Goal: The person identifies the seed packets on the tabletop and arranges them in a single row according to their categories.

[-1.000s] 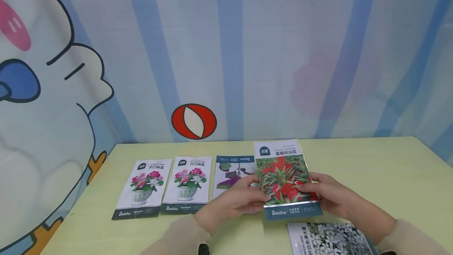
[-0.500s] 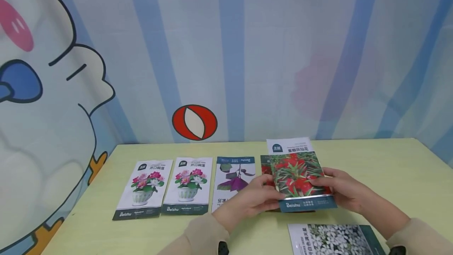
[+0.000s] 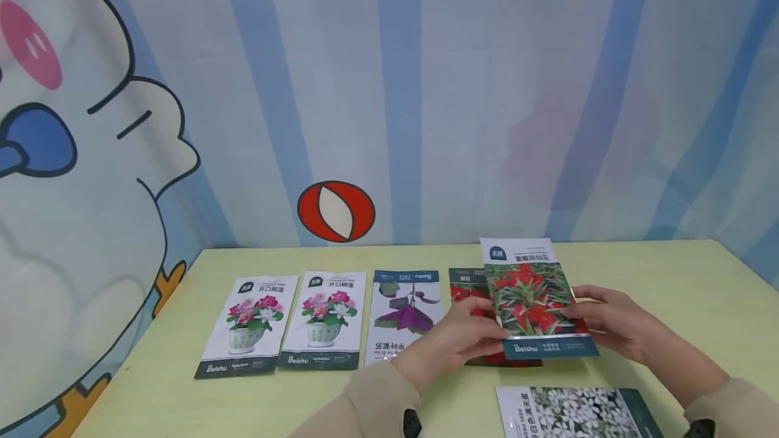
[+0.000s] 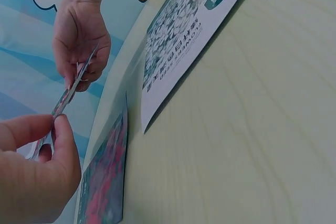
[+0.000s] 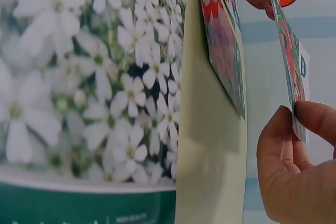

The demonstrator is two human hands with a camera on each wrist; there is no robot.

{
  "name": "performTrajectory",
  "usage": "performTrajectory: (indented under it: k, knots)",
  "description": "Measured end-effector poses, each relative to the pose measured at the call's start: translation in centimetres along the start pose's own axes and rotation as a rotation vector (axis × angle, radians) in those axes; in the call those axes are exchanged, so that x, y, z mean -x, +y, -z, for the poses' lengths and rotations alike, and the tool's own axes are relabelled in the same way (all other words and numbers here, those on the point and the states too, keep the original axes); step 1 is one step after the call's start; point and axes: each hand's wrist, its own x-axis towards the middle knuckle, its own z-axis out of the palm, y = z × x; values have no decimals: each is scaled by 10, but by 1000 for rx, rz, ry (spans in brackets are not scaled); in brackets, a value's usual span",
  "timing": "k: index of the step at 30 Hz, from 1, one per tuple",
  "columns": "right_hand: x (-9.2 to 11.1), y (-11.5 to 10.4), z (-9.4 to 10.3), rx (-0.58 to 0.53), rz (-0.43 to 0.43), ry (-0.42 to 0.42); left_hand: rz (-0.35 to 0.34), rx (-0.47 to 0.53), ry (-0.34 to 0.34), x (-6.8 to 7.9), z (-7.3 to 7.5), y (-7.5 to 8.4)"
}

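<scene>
Both hands hold one seed packet with red flowers [image 3: 529,299], raised and tilted above the table. My left hand [image 3: 456,336] pinches its lower left edge between thumb and fingers. On the opposite side my right hand [image 3: 617,323] grips the right edge, thumb on the front. In the left wrist view the packet [image 4: 65,98] appears nearly edge-on between the hands. Partly hidden behind it, another red-flower packet [image 3: 465,282] lies on the table. A packet with white flowers [image 3: 578,411] lies sideways nearer the front, cut off by the frame; it looms large in the right wrist view.
To the left, two packets picturing potted pink flowers, one outer [image 3: 246,326] and one inner [image 3: 322,320], lie side by side. Beside them is an upside-down packet with a purple leaf [image 3: 404,313]. A printed curtain [image 3: 456,86] stands behind the pale yellow table [image 3: 152,330].
Both hands have moved right with the held red-flower packet. The red-flower packet lying beneath, covered a second ago, now shows at its left, and the purple-leaf packet is less covered.
</scene>
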Motion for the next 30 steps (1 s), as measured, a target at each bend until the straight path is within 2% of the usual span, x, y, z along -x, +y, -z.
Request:
performTrajectory:
  k: [12,21,30]
  knots:
    - [-2,1,23,229,-33,142,13,48,60,-12,-27,-7]
    - [-1,3,34,288,-46,203,8,75,91,-19,-44,-12]
    - [1,6,42,342,-67,223,26,64,96,-22,-50,-18]
